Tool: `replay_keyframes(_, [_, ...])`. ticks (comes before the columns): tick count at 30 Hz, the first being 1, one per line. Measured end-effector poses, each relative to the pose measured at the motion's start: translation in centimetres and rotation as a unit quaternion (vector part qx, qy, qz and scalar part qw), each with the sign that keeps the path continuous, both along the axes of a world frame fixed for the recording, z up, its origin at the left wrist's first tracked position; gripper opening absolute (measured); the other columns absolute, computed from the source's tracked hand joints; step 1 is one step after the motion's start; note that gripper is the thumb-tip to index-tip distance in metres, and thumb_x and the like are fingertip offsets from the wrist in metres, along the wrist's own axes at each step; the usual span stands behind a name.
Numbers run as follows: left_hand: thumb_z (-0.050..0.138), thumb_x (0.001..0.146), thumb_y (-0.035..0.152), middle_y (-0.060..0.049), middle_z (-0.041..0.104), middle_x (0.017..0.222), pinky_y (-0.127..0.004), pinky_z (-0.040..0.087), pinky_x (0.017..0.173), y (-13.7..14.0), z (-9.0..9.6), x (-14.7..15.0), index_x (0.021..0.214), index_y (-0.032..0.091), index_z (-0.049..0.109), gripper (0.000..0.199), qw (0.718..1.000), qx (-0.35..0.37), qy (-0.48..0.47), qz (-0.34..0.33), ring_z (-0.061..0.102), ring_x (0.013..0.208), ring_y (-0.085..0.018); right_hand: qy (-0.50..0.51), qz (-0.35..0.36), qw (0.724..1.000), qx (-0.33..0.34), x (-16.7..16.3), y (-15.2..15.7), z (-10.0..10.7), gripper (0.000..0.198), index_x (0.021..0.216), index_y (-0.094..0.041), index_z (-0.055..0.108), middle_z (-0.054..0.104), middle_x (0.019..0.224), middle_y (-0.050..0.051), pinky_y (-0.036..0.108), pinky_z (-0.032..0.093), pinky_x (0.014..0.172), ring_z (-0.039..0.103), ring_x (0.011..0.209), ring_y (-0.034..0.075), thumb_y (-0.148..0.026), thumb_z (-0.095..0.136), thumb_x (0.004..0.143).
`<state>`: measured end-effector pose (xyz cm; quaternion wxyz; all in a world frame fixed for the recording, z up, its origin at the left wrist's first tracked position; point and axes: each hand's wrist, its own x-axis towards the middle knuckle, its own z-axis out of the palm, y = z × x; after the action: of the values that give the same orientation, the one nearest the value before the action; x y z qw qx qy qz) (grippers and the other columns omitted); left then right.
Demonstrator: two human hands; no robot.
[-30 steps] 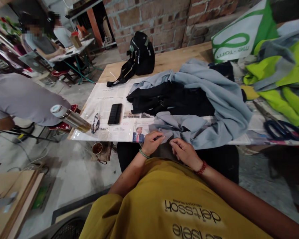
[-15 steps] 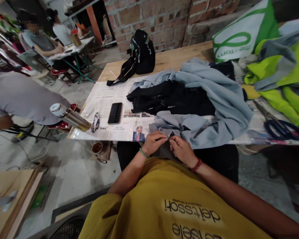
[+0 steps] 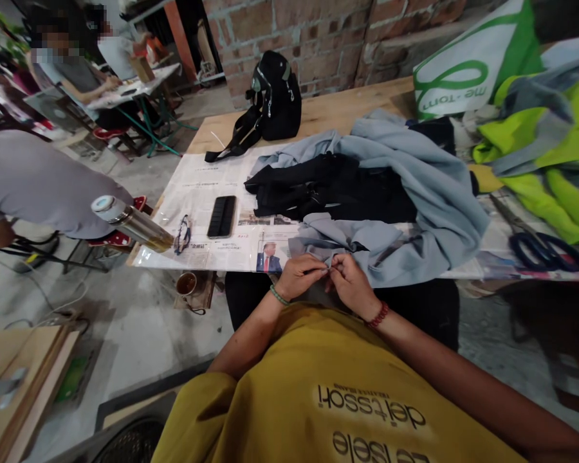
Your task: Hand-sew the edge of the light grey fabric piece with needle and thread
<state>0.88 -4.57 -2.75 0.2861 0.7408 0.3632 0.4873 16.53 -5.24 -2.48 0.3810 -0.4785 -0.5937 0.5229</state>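
My left hand (image 3: 299,278) is closed in a pinch at the table's front edge, just above my lap. Fingertip to fingertip with it, my right hand (image 3: 351,283) pinches too. Between them appears to be an edge of the grey cloth (image 3: 429,251); anything smaller in the fingers is too small to make out. From there the cloth spreads over the table in loose folds, curving around the right side of a black garment (image 3: 332,186) that lies crumpled in the middle.
Newspaper under clear plastic (image 3: 222,257) covers the table. On it are a phone (image 3: 222,217), glasses (image 3: 182,235), a tilted-looking bottle (image 3: 132,223), a black bag (image 3: 275,96) and large scissors (image 3: 545,247). Yellow-green clothing (image 3: 550,141) and a shopping bag (image 3: 473,71) lie right. A person (image 3: 48,186) sits left.
My right fingers have shifted slightly and curled closer to the left fingertips. The left hand stays nearly in place, and the cloth lies as before.
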Motion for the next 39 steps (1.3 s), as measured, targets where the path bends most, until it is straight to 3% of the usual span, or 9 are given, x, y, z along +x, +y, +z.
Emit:
replay_keyframes(8, [0.060,0.084,0.026,-0.006,0.069,0.077,-0.024,0.052,0.067,0.1,-0.3,0.1,0.083,0.014,0.071,0.016,0.999,0.030,0.001,0.021,0.063,0.073,-0.012,-0.086,0.048,0.995,0.012,2.1,-0.4,1.4,0.016,0.095,-0.022,0.048,0.061,0.064,-0.001,0.024,0.045,0.044,0.062,0.052,0.014,-0.034,0.048,0.084])
replay_keyframes(11, [0.060,0.084,0.025,-0.005,0.069,0.076,-0.024,0.053,0.067,0.0,-0.5,0.1,0.084,0.014,0.070,0.015,0.999,0.029,0.003,0.027,0.063,0.073,-0.012,-0.139,0.010,0.981,0.132,4.0,-0.4,3.5,0.015,0.090,-0.021,0.057,0.064,0.073,0.002,0.027,0.049,0.054,0.062,0.058,0.014,-0.034,0.051,0.085])
replay_keyframes(15, [0.060,0.084,0.022,-0.006,0.069,0.076,-0.025,0.053,0.068,0.0,-0.8,0.4,0.084,0.014,0.070,0.013,0.998,0.046,0.003,0.033,0.063,0.073,-0.013,-0.182,-0.120,0.924,0.314,5.3,0.7,5.5,0.017,0.098,-0.023,0.061,0.063,0.097,0.007,0.030,0.050,0.061,0.059,0.062,0.013,-0.030,0.054,0.085])
replay_keyframes(19, [0.060,0.084,0.023,-0.006,0.070,0.078,-0.026,0.053,0.069,0.0,-0.9,0.5,0.085,0.014,0.070,0.013,0.998,0.048,0.010,0.041,0.064,0.075,-0.013,-0.194,-0.140,0.897,0.371,4.9,2.1,6.0,0.021,0.106,-0.022,0.058,0.061,0.097,0.005,0.027,0.048,0.055,0.050,0.050,0.007,-0.026,0.053,0.086])
replay_keyframes(23, [0.059,0.085,0.024,-0.007,0.070,0.079,-0.026,0.053,0.071,0.0,-0.8,0.3,0.085,0.014,0.069,0.015,0.998,0.045,0.010,0.038,0.064,0.076,-0.014,-0.205,-0.157,0.860,0.439,4.0,2.4,6.2,0.016,0.096,-0.020,0.062,0.062,0.088,0.005,0.029,0.050,0.061,0.056,0.063,0.012,-0.025,0.053,0.085])
replay_keyframes(29, [0.058,0.085,0.025,-0.007,0.070,0.079,-0.027,0.054,0.071,0.0,-0.6,0.3,0.084,0.014,0.070,0.016,0.999,0.031,0.007,0.034,0.064,0.075,-0.014,-0.161,-0.174,0.905,0.353,4.4,1.4,5.9,0.026,0.113,-0.027,0.057,0.065,0.082,0.005,0.033,0.049,0.062,0.059,0.063,0.017,-0.029,0.048,0.088])
replay_keyframes(32, [0.058,0.085,0.026,-0.007,0.070,0.079,-0.027,0.053,0.070,-0.1,-0.6,0.3,0.084,0.014,0.070,0.017,0.999,0.032,0.001,0.030,0.064,0.075,-0.014,-0.188,-0.136,0.900,0.368,4.4,2.0,5.8,0.032,0.118,-0.024,0.056,0.065,0.097,0.009,0.037,0.049,0.075,0.061,0.084,0.022,-0.028,0.049,0.087])
replay_keyframes(35, [0.058,0.085,0.026,-0.007,0.070,0.079,-0.028,0.053,0.071,-0.1,-0.5,0.4,0.084,0.014,0.070,0.017,0.999,0.030,0.004,0.029,0.064,0.075,-0.014,-0.234,-0.061,0.893,0.380,3.7,3.2,5.5,0.028,0.109,-0.020,0.061,0.063,0.108,0.012,0.042,0.044,0.090,0.056,0.104,0.026,-0.029,0.050,0.085])
replay_keyframes(39, [0.058,0.086,0.026,-0.007,0.070,0.080,-0.028,0.054,0.071,-0.1,-0.6,0.3,0.085,0.015,0.070,0.017,0.999,0.038,0.014,0.034,0.064,0.076,-0.014,-0.314,0.072,0.896,0.305,2.0,4.7,4.3,0.023,0.093,-0.021,0.069,0.067,0.099,0.010,0.041,0.041,0.091,0.058,0.098,0.025,-0.032,0.050,0.085])
